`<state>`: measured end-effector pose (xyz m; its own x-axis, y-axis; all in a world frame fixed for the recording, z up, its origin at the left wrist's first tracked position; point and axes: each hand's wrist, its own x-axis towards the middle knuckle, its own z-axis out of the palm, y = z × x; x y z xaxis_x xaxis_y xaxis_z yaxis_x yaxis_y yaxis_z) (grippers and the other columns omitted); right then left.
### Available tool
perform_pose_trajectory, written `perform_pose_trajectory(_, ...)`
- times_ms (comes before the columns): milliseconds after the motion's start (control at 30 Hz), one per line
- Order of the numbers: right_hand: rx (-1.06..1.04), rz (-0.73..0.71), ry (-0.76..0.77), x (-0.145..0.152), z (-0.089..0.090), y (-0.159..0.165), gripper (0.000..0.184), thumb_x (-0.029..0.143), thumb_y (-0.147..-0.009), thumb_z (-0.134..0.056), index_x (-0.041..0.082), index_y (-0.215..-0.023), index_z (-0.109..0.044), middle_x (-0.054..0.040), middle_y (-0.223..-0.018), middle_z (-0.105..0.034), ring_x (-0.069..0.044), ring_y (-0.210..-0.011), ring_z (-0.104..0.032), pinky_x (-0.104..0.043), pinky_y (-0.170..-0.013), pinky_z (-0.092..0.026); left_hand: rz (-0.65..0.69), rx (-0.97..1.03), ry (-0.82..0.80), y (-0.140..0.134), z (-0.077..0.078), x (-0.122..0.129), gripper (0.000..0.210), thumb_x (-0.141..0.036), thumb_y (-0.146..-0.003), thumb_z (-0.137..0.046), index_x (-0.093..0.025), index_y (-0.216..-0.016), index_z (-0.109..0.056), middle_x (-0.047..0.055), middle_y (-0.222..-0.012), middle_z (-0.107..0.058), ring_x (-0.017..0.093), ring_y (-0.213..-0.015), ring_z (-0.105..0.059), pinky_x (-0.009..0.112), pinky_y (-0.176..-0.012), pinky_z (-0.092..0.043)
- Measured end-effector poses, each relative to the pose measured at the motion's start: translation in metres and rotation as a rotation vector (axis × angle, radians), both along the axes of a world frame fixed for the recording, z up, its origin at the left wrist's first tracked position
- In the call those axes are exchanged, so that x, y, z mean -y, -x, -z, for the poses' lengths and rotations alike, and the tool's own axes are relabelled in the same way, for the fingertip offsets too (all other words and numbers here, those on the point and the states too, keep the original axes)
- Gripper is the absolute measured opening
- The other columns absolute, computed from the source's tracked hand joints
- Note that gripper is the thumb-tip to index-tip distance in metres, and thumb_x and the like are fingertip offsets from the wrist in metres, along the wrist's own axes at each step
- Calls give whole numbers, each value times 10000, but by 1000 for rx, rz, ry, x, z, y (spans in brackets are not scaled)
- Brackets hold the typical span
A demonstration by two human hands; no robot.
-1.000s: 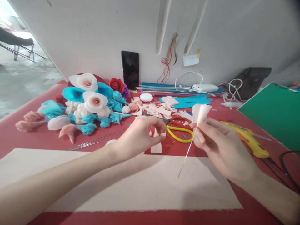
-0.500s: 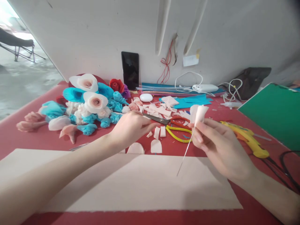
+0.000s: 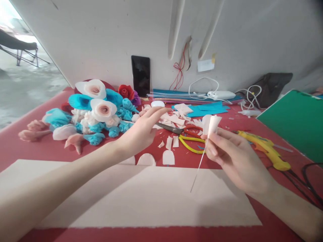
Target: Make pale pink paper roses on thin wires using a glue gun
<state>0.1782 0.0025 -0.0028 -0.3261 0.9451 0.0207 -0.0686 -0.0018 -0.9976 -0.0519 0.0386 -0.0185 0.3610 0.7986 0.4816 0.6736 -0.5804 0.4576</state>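
Your right hand (image 3: 234,154) pinches the flower (image 3: 213,124) at its base, thumb and fingers closed round the top of the wire (image 3: 198,168). The bloom stands just above the fingertips. From it the wire's long axis slants down, toward your left and toward you, its bare end over the sheet (image 3: 156,198).

Your left hand (image 3: 140,132) is released, fingers stretched out, with nothing seen in its grip. From there the flower lies to the right and well apart, so only the right hand is close to it. The left fingers point away from you and to the right, toward the scraps (image 3: 174,118); whether they touch any, you cannot tell.

The scissors (image 3: 176,129) lie on the table (image 3: 15,148) between your hands, blades toward the left one, handles toward the right one and partly hidden behind it. On your side of them, rounded pieces (image 3: 168,157) sit along the sheet's far edge. The glue gun (image 3: 267,148) lies to the right of your right hand.
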Motion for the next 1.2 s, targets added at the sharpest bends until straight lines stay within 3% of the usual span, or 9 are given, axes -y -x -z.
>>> perform_pose_trajectory(100, 3, 0, 3, 0, 0, 0, 341, 368, -857, -577, 168, -594, -496, 27, -569, -423, -52, -470, -320, -234, -474, -233, 47, 36, 44, 0, -3, 0, 258, -94, -769, -512, -176, -973, -648, 65, -1154, -622, 229, -1115, -530, 390, -1028, -343)
perform_pose_trajectory(167, 5, -1, 11, 0, 0, 0, 326, 365, -857, -577, 171, -605, -506, 27, -570, -423, -53, -473, -324, -229, -463, -220, 33, 84, 111, -1, -7, 1, 175, -180, -810, -509, -164, -805, -683, 49, -905, -711, 234, -928, -629, 416, -949, -422)
perform_pose_trajectory(233, 6, -4, 17, 1, 0, 0, 318, 365, -855, -579, 174, -610, -510, 26, -573, -424, -54, -475, -324, -228, -458, -215, 0, 168, 173, -3, -11, 3, 275, -256, -869, -429, -143, -821, -675, 55, -811, -717, 216, -770, -669, 369, -774, -526)
perform_pose_trajectory(300, 8, -8, 21, 2, 0, 0, 325, 367, -853, -579, 173, -603, -504, 24, -571, -420, -58, -479, -325, -228, -458, -218, -27, 267, 188, -4, -15, 5, 288, -251, -889, -385, -130, -991, -625, 79, -947, -701, 214, -836, -673, 315, -710, -551)
perform_pose_trajectory(433, 17, -16, 33, 3, -1, 1, 332, 368, -848, -585, 169, -598, -494, 24, -566, -410, -63, -485, -326, -225, -465, -233, -38, 362, 137, -6, -23, 9, 329, -95, -800, -479, -164, -1113, -553, 65, -1283, -532, 219, -1211, -471, 331, -973, -439)
perform_pose_trajectory(667, 14, -16, 44, 2, -1, 1, 334, 378, -831, -603, 172, -595, -486, 20, -560, -412, -67, -476, -323, -232, -454, -235, 45, 533, 363, -21, -38, 29, 219, -65, -807, -471, -168, -916, -631, 26, -1031, -662, 171, -976, -615, 275, -853, -505)
perform_pose_trajectory(867, -7, -117, 62, 10, -6, 3, 221, 381, -838, -596, 206, -702, -590, 27, -525, -422, -64, -462, -338, -215, -434, -231, 127, 518, 522, -33, -44, 50, 183, -156, -841, -523, -219, -900, -685, -40, -947, -690, 130, -916, -620, 207, -826, -492)
perform_pose_trajectory(1067, 68, -290, 80, 23, -9, 0, 239, 416, -847, -578, 187, -801, -631, 32, -522, -402, -45, -465, -340, -166, -429, -265, 281, 611, 568, -40, -48, 62, 224, -121, -844, -521, -219, -767, -707, -48, -919, -686, 111, -888, -625, 172, -785, -496)
perform_pose_trajectory(1200, 137, -321, 45, 25, -8, -1, 198, 390, -860, -566, 217, -863, -662, 29, -536, -413, -44, -479, -361, -141, -431, -291, 316, 661, 591, -40, -51, 64, 198, -140, -845, -535, -223, -823, -713, -34, -851, -675, 110, -882, -628, 147, -756, -509)
